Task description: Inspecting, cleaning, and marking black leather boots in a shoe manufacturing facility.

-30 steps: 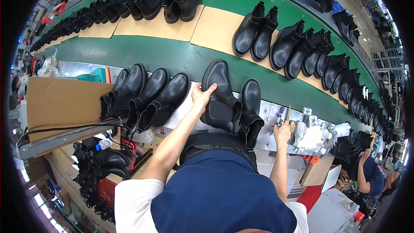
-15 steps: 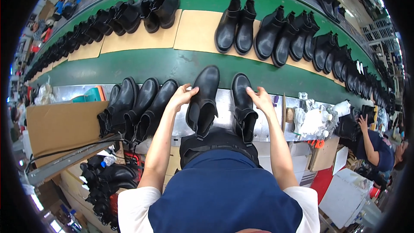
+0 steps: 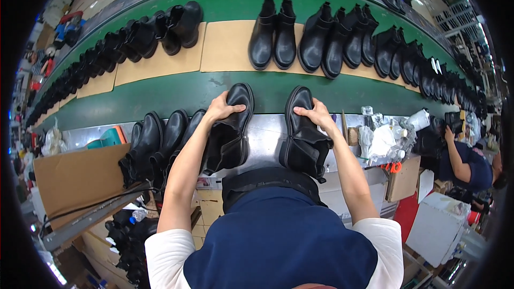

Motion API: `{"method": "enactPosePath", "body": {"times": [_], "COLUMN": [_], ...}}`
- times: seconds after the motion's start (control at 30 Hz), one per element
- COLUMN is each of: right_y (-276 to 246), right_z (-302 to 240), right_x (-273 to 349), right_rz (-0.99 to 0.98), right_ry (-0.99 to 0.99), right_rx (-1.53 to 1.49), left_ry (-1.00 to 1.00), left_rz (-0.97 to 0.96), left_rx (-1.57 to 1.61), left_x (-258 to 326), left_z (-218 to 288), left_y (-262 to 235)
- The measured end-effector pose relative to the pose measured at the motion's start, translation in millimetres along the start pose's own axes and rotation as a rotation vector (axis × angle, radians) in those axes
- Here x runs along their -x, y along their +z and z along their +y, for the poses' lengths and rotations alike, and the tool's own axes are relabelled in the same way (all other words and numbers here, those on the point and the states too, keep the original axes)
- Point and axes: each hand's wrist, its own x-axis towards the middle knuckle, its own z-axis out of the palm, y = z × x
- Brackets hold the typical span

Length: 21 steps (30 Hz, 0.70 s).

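Two black ankle boots are in my hands above the metal bench edge (image 3: 263,144). My left hand (image 3: 224,108) is closed round the toe part of the left boot (image 3: 230,136), thumb across its upper. My right hand (image 3: 315,112) grips the right boot (image 3: 302,134) likewise, thumb on the vamp. Both boots point away from me and are tilted outward, so their inner sole edges show. Beside my left forearm stand several more black boots (image 3: 170,138) on the bench, partly hidden by that arm.
A green belt (image 3: 176,90) runs across, with boot rows (image 3: 326,40) on tan cardboard (image 3: 225,43). A brown cardboard sheet (image 3: 80,174) stands left. Plastic bottles and crumpled clear wrap (image 3: 383,142) lie right. Further right, a person (image 3: 466,163) holds something dark.
Both boots have been turned outward, and my hands have shifted further over their toes. The left boot has moved slightly left. The whole view has swung a little to the right.
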Motion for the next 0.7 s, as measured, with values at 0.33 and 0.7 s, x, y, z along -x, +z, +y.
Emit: {"method": "enactPosePath", "body": {"times": [0.33,0.7], "right_y": [0.3,-17.9], "right_z": [-68.9,-70.1], "right_x": [58.2,71.6], "right_rz": [-0.307,-0.431], "right_ry": [-0.205,0.02], "right_rx": [-1.367,-1.532], "left_ry": [0.427,-0.011], "left_rz": [-0.528,-0.568], "left_rx": [1.795,1.754], "left_x": [95.0,119.6], "left_z": [102.1,96.7], "left_y": [-2.0,-30.3]}}
